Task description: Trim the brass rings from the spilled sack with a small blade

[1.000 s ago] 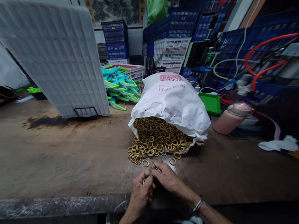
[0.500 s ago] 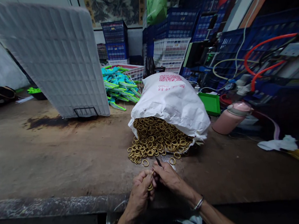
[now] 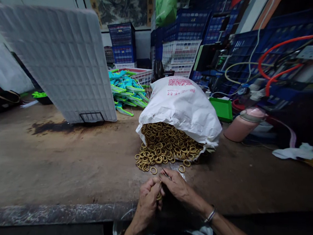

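Observation:
My left hand [image 3: 149,195] is closed round brass-coloured rings [image 3: 159,196], which show between its fingers. Pressed up against it, my right hand [image 3: 174,184] pinches a thin dark blade-like tool [image 3: 165,173] whose tip points up and away; its lower part is hidden in the fingers. The fingertips of both hands meet near the table's front edge. Just beyond them, many loose rings [image 3: 160,155] spill from the mouth of a white woven sack [image 3: 182,104] lying on its side. A single ring [image 3: 153,170] lies close to my fingertips.
A tall ribbed whitish panel [image 3: 58,64] stands on the wooden table [image 3: 54,170] at left. Behind it lies a heap of turquoise and green pieces [image 3: 128,89]. To the sack's right are a green tray [image 3: 221,109] and a pink bottle [image 3: 243,126]. Crates [image 3: 182,51] are stacked behind.
My hands stay together in nearly the same place. The dark tool in my right hand has turned and now shows narrower. The whole view has shifted slightly.

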A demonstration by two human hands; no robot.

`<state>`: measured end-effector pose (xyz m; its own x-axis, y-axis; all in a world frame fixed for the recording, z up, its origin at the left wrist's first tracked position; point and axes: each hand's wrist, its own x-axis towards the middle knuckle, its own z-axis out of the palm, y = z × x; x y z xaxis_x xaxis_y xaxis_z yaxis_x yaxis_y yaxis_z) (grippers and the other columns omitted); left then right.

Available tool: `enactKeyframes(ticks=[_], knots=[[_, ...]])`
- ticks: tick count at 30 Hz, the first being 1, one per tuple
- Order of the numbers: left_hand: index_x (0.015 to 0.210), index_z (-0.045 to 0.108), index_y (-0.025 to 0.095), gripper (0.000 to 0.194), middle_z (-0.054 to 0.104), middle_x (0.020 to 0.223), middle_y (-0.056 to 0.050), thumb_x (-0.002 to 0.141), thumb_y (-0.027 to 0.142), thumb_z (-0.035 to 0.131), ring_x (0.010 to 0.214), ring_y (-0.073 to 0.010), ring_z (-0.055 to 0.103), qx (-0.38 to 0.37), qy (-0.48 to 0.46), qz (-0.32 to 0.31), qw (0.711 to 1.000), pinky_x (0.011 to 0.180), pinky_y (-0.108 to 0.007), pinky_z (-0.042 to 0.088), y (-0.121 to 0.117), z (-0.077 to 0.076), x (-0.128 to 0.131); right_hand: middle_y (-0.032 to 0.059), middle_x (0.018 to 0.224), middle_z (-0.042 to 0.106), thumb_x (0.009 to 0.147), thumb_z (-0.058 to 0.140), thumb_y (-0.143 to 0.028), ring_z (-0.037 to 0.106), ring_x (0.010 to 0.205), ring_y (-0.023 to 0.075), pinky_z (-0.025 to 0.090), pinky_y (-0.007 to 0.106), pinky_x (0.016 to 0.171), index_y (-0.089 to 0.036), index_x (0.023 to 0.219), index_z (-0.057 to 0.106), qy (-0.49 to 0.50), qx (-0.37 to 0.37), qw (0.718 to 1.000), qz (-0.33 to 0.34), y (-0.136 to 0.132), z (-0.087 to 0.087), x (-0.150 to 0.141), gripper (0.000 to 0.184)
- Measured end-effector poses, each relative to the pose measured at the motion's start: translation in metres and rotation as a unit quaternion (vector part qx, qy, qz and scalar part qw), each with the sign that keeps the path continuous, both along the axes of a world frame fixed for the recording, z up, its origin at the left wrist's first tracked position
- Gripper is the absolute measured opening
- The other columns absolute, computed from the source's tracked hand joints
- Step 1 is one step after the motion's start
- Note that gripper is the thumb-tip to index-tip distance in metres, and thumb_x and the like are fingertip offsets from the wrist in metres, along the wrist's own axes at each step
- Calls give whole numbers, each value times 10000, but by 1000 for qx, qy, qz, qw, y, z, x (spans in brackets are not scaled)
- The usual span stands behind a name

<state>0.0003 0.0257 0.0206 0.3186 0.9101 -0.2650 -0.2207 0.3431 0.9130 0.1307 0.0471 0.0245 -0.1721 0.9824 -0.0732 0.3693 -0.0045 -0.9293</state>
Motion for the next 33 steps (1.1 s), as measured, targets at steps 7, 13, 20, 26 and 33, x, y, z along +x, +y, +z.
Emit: enactKeyframes(ticks=[7, 13, 20, 26, 33], knots=[[672, 489, 162, 288, 415, 493, 73, 774, 426, 538, 337, -24, 297, -27, -65, -5, 997, 335, -150, 257, -1, -10, -1, -53, 486, 456, 789, 424, -366, 390, 456, 76, 294, 191, 455, -179, 633, 466, 88, -85, 992, -6, 0, -3, -1, 247], [670, 474, 167, 323, 415, 498, 78, 734, 467, 576, 335, -19, 287, -39, -72, -2, 997, 329, -147, 240, 0, -10, -2, -54, 503, 427, 769, 458, -405, 377, 471, 76, 301, 194, 463, -170, 634, 493, 64, -60, 996, -31, 1, -7, 0, 273], [623, 486, 168, 393, 370, 398, 89, 699, 547, 559, 314, -38, 301, 7, 49, -20, 999, 333, -163, 249, 0, -1, -7, -38, 556, 440, 766, 469, -396, 398, 547, 96, 321, 205, 512, -178, 597, 475, 20, 1, 999, -39, 2, -2, -1, 275], [668, 474, 169, 342, 421, 470, 76, 706, 489, 587, 336, -29, 299, -37, -21, -6, 999, 342, -161, 254, -1, -7, -6, -40, 578, 457, 796, 455, -403, 413, 555, 97, 327, 207, 527, -173, 678, 508, 24, 3, 1000, -8, 0, -8, 0, 264], [665, 472, 162, 346, 397, 469, 80, 717, 485, 587, 346, -24, 280, -62, -78, -16, 995, 341, -157, 224, -4, -5, -5, -46, 569, 448, 812, 439, -401, 410, 550, 94, 316, 208, 526, -179, 656, 482, 27, 6, 1000, 1, 0, -13, -1, 275]])
